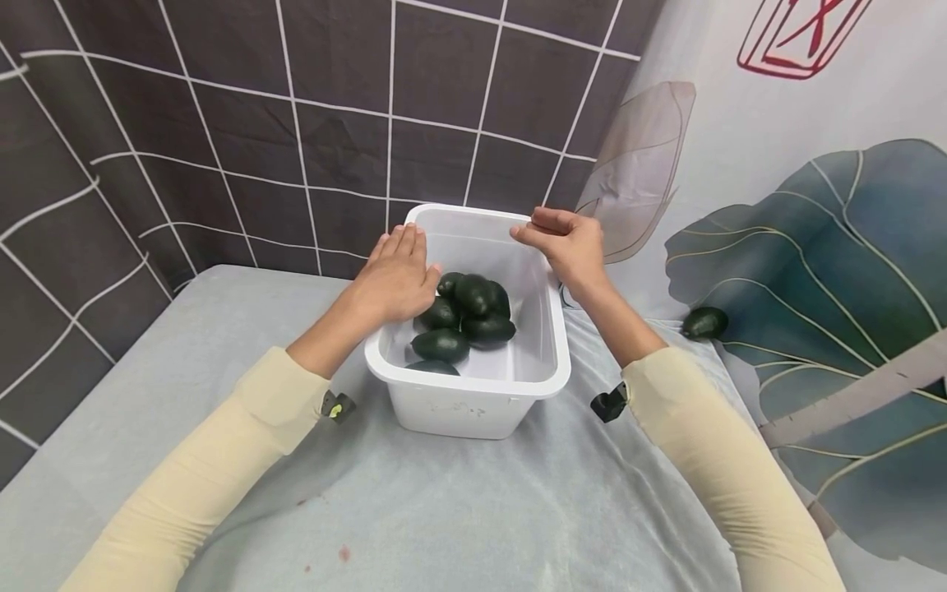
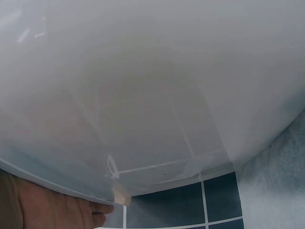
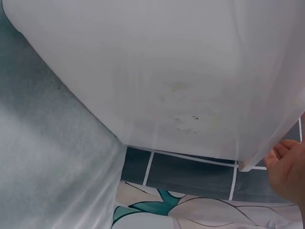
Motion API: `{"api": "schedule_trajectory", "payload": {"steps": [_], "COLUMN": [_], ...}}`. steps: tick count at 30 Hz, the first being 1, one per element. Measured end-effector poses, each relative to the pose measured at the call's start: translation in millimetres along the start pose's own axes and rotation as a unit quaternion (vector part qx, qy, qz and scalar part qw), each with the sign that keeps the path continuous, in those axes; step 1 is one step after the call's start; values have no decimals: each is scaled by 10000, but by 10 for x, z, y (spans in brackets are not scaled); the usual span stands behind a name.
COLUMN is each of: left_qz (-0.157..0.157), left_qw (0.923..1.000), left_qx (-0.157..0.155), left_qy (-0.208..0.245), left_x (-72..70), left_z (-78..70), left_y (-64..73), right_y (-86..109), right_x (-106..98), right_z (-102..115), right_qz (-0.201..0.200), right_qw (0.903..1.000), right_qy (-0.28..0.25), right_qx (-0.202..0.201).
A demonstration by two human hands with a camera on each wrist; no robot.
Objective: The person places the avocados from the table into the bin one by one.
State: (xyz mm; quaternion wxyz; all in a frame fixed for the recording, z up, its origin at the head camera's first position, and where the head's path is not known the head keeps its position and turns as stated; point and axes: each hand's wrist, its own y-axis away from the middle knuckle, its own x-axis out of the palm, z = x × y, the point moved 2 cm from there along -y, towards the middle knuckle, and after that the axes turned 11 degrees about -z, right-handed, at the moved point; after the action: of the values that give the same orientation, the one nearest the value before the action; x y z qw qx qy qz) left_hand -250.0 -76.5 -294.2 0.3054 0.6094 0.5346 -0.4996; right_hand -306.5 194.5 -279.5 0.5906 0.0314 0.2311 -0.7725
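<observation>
A white plastic tub (image 1: 473, 407) stands on the cloth-covered table, with several dark green avocados (image 1: 440, 345) in its left and middle part. My left hand (image 1: 395, 275) lies over the tub's left rim, fingers straight and pointing away from me; it hides part of the rim and some fruit. At the far right corner of the tub is my right hand (image 1: 570, 247), its fingers loosely bent beside the rim and holding no fruit. The wrist views mostly show the tub's outer walls, with the left hand (image 2: 57, 207) and right hand (image 3: 286, 167) at the rim.
A single avocado (image 1: 705, 323) lies at the table's right edge, against a leaf-patterned curtain (image 1: 814, 222). Behind the tub hangs a dark sheet with white grid lines (image 1: 336, 148). The pale blue table cloth (image 1: 444, 510) is creased on the right.
</observation>
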Motion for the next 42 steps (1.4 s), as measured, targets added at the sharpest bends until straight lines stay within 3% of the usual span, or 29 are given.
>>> {"api": "schedule_trajectory", "payload": {"steps": [13, 25, 42], "left_qz": [49, 55, 17], "left_qw": [10000, 10000, 10000], "left_qx": [-9, -8, 24], "left_qy": [-8, -5, 14], "left_x": [4, 25, 9], "left_z": [1, 7, 3], "left_y": [5, 16, 15], "right_y": [-5, 30, 79], "right_x": [-140, -200, -478], "right_z": [-60, -156, -344], "right_qz": [-182, -458, -908], "right_qw": [9996, 9985, 9951], "right_qy": [-144, -288, 30], "right_qx": [170, 85, 395]}}
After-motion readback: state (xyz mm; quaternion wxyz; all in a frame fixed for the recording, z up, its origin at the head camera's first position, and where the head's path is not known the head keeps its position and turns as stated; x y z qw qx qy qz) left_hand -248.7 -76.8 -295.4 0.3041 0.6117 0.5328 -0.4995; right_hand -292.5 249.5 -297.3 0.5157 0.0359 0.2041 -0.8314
